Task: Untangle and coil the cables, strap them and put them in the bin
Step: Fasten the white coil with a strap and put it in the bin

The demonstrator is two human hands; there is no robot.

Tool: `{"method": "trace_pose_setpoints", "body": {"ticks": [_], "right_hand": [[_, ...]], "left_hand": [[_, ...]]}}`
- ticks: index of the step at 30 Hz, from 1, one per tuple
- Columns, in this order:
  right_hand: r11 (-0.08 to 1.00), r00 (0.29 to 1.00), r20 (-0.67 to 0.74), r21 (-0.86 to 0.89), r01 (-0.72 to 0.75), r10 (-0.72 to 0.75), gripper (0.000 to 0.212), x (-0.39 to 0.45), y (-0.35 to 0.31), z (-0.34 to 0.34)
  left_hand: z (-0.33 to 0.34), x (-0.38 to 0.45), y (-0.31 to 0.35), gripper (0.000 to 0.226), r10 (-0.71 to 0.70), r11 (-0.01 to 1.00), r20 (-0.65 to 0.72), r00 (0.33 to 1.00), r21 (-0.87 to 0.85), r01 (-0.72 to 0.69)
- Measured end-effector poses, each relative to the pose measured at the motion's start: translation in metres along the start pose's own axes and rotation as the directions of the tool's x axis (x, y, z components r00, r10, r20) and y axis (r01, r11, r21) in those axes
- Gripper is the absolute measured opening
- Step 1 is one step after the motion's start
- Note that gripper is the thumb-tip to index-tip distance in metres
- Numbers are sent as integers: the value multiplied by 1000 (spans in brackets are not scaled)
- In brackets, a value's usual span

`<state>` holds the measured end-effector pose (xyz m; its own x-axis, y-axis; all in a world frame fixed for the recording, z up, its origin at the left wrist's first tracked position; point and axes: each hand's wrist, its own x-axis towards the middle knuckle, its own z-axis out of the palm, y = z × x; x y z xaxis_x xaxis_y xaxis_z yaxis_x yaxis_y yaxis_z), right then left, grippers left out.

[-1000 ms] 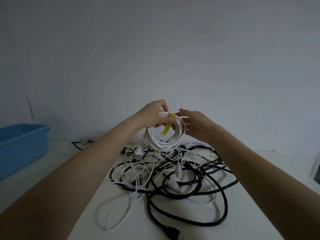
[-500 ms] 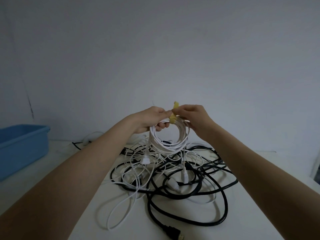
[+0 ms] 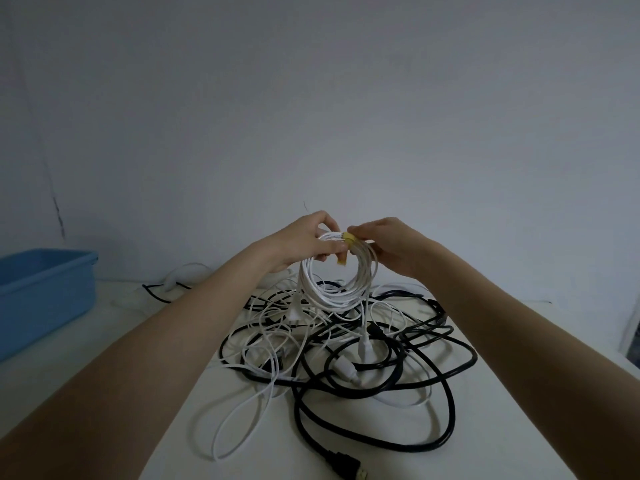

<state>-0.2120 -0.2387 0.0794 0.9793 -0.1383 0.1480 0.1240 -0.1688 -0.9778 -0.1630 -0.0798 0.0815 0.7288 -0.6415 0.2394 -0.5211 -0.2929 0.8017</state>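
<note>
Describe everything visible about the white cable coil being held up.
The white cable coil is thin, smooth white cord wound into several round loops. It hangs upright in the air above the tangled pile of cables on the table. A yellow strap wraps its top, one end dangling inside the ring. The left hand grips the top; the right hand pinches at the strap.

One view only — head-worn, wide-angle, so you have no second view to overlap with it. You look forward and down over the white table (image 3: pixel 104 368). Both forearms run in from the lower corners; your left hand (image 3: pixel 304 239) and right hand (image 3: pixel 394 245) meet at frame centre, close in. The wall (image 3: pixel 346 98) fills the upper half — the blue bin (image 3: pixel 41 289) sits at the left edge.
</note>
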Motion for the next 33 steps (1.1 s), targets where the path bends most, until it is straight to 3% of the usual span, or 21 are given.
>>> {"method": "trace_pose_setpoints", "body": {"ticks": [3,6,12,17,19,24,28,33], "right_hand": [[997,999,53,-79,0,4,30,-2,-1,-2],[994,989,150,-112,14,3,24,-8,2,-2],[996,990,117,46,75,-80,6,-6,2,3],[985,970,197,-66,159,-143,31,-8,2,3],[963,974,139,-175,203,-180,43,-8,3,6],[896,968,72,-365,251,-242,31,-7,3,10],[925,966,70,-278,259,-249,20,-11,1,5],[948,977,107,-242,206,-184,23,-13,1,2]], "left_hand": [[0,3,-1,28,-18,1000,-38,999,25,19],[-1,3,0,18,-20,996,-42,999,91,24],[-2,1,2,8,-92,966,-24,995,-243,83],[-4,0,3,5,-160,923,-28,987,-359,139],[-2,0,6,8,-185,913,6,983,-370,174],[0,-3,9,24,-219,901,90,972,-364,236],[-4,-6,10,31,-242,883,146,959,-378,280],[-4,-6,11,26,-259,909,132,957,-301,288]]}}
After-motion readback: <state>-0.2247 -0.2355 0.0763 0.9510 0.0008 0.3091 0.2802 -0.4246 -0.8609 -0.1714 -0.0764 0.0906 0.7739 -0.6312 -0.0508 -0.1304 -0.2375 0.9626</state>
